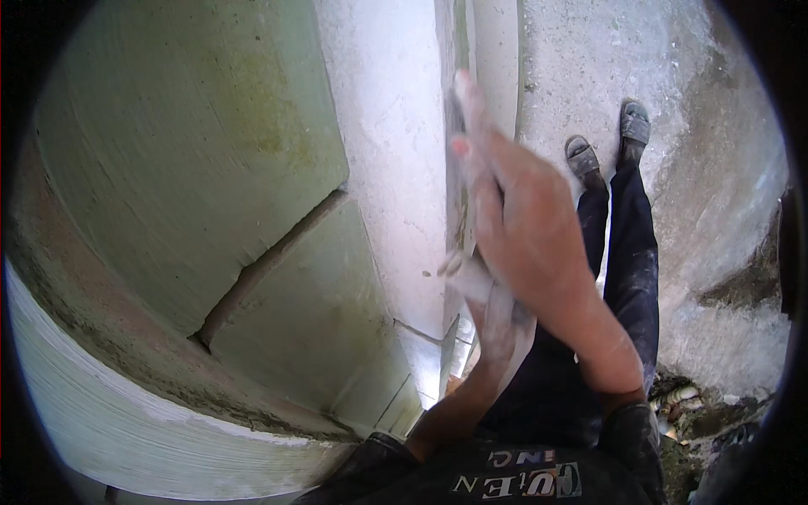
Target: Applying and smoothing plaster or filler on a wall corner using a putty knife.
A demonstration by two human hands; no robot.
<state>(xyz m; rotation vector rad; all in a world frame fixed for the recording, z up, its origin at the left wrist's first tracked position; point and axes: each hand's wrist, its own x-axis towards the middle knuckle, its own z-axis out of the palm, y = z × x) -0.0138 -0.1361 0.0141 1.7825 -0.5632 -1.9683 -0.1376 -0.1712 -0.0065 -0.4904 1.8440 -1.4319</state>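
Note:
My right hand reaches upward along the narrow edge of a pale plastered wall strip. Its long fingers are stretched out, with the tips at or very near that edge; whether they touch it is unclear. Beneath it, largely hidden, is my left hand, coated in pale dust, its visible fingers curled near the same edge. What, if anything, it holds is hidden behind the right hand and wrist.
Greenish plastered panels with deep grooves fill the left, above a curved moulding. My sandaled feet and dark trousers show on the dusty concrete floor at right. Rubble lies at the lower right.

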